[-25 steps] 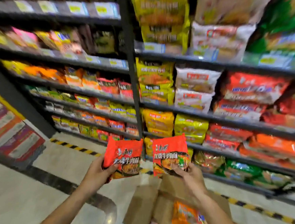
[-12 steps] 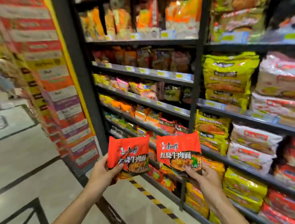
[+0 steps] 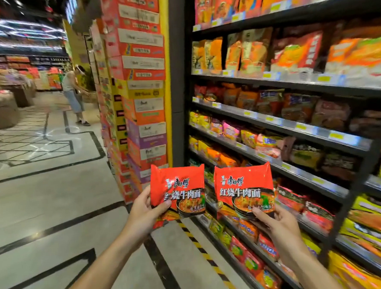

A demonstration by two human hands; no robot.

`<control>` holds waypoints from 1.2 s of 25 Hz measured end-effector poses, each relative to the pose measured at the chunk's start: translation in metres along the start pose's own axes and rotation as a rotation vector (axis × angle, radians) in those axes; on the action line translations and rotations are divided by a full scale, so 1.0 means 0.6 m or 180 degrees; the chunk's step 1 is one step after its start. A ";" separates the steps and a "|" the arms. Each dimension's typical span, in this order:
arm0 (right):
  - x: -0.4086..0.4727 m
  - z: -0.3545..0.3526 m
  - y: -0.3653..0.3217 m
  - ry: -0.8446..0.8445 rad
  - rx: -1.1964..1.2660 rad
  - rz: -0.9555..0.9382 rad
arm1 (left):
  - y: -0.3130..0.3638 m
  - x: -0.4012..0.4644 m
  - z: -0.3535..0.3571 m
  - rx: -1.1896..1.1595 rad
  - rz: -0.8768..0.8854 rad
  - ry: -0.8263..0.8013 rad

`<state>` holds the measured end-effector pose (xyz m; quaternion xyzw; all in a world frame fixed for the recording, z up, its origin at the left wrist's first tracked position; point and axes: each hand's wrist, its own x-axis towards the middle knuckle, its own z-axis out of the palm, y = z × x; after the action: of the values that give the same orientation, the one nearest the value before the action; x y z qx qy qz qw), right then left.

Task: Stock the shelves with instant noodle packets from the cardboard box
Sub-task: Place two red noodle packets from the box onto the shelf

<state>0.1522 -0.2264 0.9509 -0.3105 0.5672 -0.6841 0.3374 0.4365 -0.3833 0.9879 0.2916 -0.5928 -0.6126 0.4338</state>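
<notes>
Much of the scene was smeared: the far aisle on the left, the ceiling lights and the right end of the shelves (image 3: 297,122) were too blurred to read, and the price tags on the shelf edges showed only as pale strips. The cardboard box of the task was out of view.

The left hand (image 3: 145,214) had its grip closed on the left noodle packet (image 3: 179,190), thumb pressed on the red front at its lower left corner, the other fingers hidden behind it. The right hand (image 3: 280,226) held the right noodle packet (image 3: 243,190) by its lower edge, thumb on the front and the remaining fingers hidden behind the wrapper. Both packets stood upright, side by side, slightly apart, in front of the lower shelves.

The shelves on the right were packed with bagged noodles in red, orange, yellow and pink. Farther left rose a tall stack of cartons (image 3: 141,79). Beyond it, far down the aisle, a person (image 3: 74,94) bent forward over the tiled floor (image 3: 41,201).
</notes>
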 end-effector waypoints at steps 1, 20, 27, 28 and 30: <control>0.019 0.033 0.000 0.0022 0.0061 0.0000 | 0.008 0.017 -0.032 -0.0005 0.0031 0.0028; 0.388 0.134 -0.030 -0.0072 0.0120 -0.0316 | 0.006 0.411 -0.053 0.0278 0.0254 0.0175; 0.601 0.124 -0.044 -0.0104 -0.0046 -0.0531 | -0.010 0.590 -0.019 0.0440 0.0313 0.0243; 0.628 0.131 -0.039 -0.0092 -0.0079 -0.0515 | -0.017 0.617 -0.022 0.0459 0.0302 0.0243; 0.679 0.144 -0.025 -0.0068 -0.0094 -0.0433 | -0.029 0.666 -0.033 0.0493 0.0309 0.0260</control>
<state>-0.0160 -0.6051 0.9968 -0.3606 0.5513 -0.6936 0.2916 0.2691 -0.7448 1.0310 0.3200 -0.6336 -0.5309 0.4630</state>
